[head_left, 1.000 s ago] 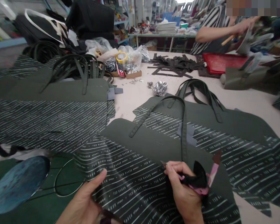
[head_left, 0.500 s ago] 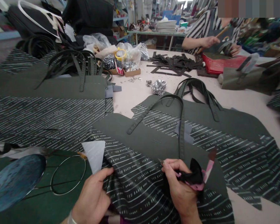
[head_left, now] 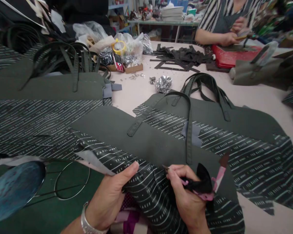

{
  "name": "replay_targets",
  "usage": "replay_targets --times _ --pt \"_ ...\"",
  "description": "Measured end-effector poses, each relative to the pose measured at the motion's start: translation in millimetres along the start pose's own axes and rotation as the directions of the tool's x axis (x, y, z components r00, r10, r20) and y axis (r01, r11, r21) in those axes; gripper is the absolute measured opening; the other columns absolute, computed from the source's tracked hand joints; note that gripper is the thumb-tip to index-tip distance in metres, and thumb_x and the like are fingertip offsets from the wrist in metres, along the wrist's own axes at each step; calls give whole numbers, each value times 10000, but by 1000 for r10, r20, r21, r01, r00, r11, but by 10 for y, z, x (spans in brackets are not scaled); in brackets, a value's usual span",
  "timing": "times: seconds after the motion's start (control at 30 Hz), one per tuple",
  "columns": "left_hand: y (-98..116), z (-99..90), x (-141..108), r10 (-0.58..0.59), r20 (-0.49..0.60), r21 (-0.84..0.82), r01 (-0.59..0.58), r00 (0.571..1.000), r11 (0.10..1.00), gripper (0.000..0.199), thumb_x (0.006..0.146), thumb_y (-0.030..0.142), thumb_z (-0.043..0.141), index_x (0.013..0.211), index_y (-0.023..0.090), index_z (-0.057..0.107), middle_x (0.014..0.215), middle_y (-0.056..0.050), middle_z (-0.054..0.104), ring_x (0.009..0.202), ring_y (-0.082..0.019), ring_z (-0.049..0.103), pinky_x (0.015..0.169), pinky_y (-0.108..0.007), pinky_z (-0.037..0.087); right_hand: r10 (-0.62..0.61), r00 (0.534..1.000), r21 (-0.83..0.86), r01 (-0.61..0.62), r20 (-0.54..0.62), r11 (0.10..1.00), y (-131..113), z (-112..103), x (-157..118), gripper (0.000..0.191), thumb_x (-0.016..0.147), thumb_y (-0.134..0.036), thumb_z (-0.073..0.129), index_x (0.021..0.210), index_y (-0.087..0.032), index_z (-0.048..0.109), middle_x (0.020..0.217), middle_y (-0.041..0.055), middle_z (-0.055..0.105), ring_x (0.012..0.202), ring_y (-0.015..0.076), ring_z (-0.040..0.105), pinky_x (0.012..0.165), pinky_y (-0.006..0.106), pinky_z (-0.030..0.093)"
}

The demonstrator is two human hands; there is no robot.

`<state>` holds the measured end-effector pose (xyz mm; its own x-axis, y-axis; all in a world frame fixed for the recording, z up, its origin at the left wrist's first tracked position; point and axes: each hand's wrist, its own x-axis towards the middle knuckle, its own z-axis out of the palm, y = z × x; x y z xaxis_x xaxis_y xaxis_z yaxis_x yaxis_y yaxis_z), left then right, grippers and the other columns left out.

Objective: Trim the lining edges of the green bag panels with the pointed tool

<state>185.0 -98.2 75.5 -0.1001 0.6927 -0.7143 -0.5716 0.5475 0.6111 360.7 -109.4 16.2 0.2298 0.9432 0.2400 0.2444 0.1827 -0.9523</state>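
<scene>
Dark patterned fabric with white stripes and lettering [head_left: 146, 188], joined to a plain grey-green panel [head_left: 112, 126] with a strap handle [head_left: 189, 139], lies before me. My left hand [head_left: 109, 198] grips the fabric's near edge, thumb on top and fingers hidden beneath. A white piece [head_left: 94, 161] shows beside that hand. My right hand [head_left: 185, 195] is closed round a small pointed tool wrapped in black and pink [head_left: 206, 185]; its metal tip rests near the seam between panel and fabric.
More bag pieces lie at left [head_left: 46, 120] and right [head_left: 256, 156]. Behind are a silver foil-like bowl [head_left: 163, 84], dark strips [head_left: 185, 58] and plastic bags [head_left: 131, 48]. Across the table, a person's hands [head_left: 230, 37] work over a red item [head_left: 234, 57].
My left hand has moved right and its thumb now lies over the fabric edge. The panel's left end has shifted left, and the white piece has tilted flatter. The other person's hands have come together.
</scene>
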Motion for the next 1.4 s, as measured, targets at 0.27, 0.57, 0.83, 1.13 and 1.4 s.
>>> replay_targets --times 0.27,0.57,0.83,1.13,1.4 --pt "-57 155 205 -137 -128 -5 138 982 990 104 753 158 801 734 61 767 809 -154 784 809 -287 742 857 -404 596 70 997 10 -70 40 997 -70 25 13 247 933 -204 626 687 -225 619 730 -40 670 727 97 660 694 171 516" --pt "-75 75 196 -229 -60 -13 229 972 973 171 825 222 753 813 57 796 847 -150 792 863 -282 741 868 -374 584 92 996 -24 -91 17 996 -136 146 2 262 920 -200 635 662 -223 597 708 -50 667 696 86 661 673 153 517" --pt "-81 48 179 -259 -26 1 259 966 966 408 542 372 946 798 90 801 903 -137 799 931 -320 728 895 -385 567 90 996 -50 -90 10 995 -172 182 3 257 904 -196 639 649 -211 612 686 -18 674 661 120 669 616 201 527" --pt "-53 42 156 -274 -40 32 275 961 961 492 490 423 959 844 119 802 931 -118 800 980 -319 711 838 -369 567 67 998 -36 -66 13 997 -196 206 39 262 892 -165 642 637 -209 603 676 -48 660 652 79 659 653 143 517" --pt "-99 27 148 -228 20 44 226 974 973 424 534 425 945 806 129 808 905 -106 799 997 -319 704 878 -380 562 30 999 -138 -23 43 990 -92 252 -86 235 927 -160 630 706 -220 578 748 -31 657 729 104 660 705 204 509"
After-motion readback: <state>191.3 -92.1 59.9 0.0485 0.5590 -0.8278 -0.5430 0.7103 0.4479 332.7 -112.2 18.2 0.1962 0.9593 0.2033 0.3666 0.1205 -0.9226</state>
